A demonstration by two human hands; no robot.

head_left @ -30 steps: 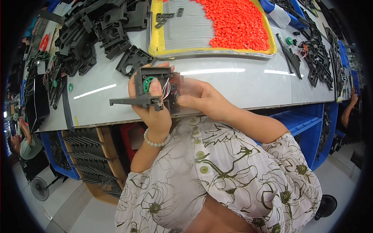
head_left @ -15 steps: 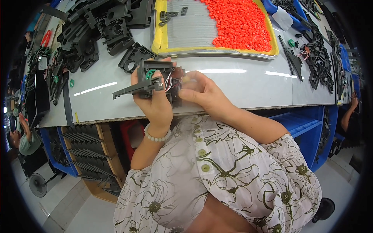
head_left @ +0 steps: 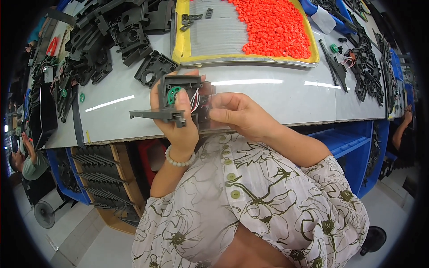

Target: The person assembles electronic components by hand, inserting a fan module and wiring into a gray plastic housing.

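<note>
My left hand (head_left: pixel 181 123) is wrapped round a dark grey plastic housing (head_left: pixel 182 80) above the table's front edge. A green round part (head_left: pixel 172 94) sits inside it, with my left thumb lying against it. White and red wires (head_left: pixel 195 99) run from the housing's inside toward its right side. A long narrow grey arm (head_left: pixel 149 114) sticks out to the left below. At the right side of the housing, my right hand (head_left: pixel 237 112) is closed, thumb against curled fingers. What it pinches there is blurred and partly hidden.
Ahead lies a yellow-rimmed tray (head_left: pixel 205 59) with many small red pieces (head_left: pixel 272 33) and several small dark parts. Dark plastic housings (head_left: pixel 91 49) are heaped at the left. More dark parts (head_left: pixel 366 67) lie at the right. A blue bin (head_left: pixel 342 140) stands under the table.
The housing has turned a little in my left hand, its long arm now lower and more level. My right hand has shifted slightly down and right, its fingers more curled.
</note>
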